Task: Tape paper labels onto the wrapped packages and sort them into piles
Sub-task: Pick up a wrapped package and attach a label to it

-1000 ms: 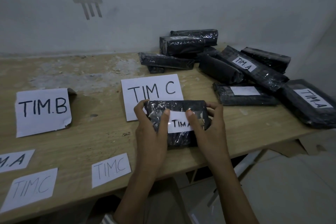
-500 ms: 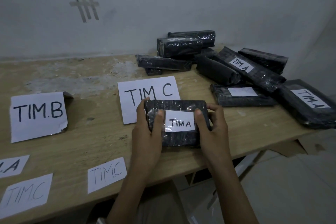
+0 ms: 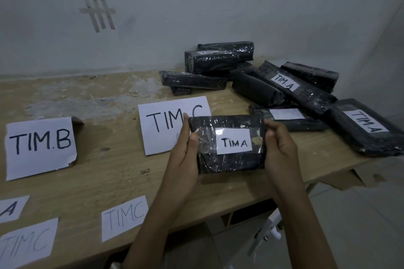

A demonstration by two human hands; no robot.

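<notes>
A black wrapped package (image 3: 227,124) with a white "TIM A" label (image 3: 234,142) under clear tape is held just above the wooden table (image 3: 105,168), tilted towards me. My left hand (image 3: 184,155) grips its left end and my right hand (image 3: 278,148) grips its right end. Behind it lies the large "TIM C" sign (image 3: 166,122), partly covered by the package. The "TIM.B" sign (image 3: 40,146) lies at the left. Several black packages (image 3: 303,91), some labelled "TIM.A", are heaped at the back right.
Loose small labels lie near the front edge: "TIM.C" (image 3: 124,217), another "TIM.C" (image 3: 27,243) and one ending in "A" (image 3: 11,208). Strips of tape (image 3: 98,11) stick on the wall. The table's right edge drops to a tiled floor.
Both hands moved from pressing the label to gripping the package's ends. The package has risen and tilted towards me, and the label now shows in full.
</notes>
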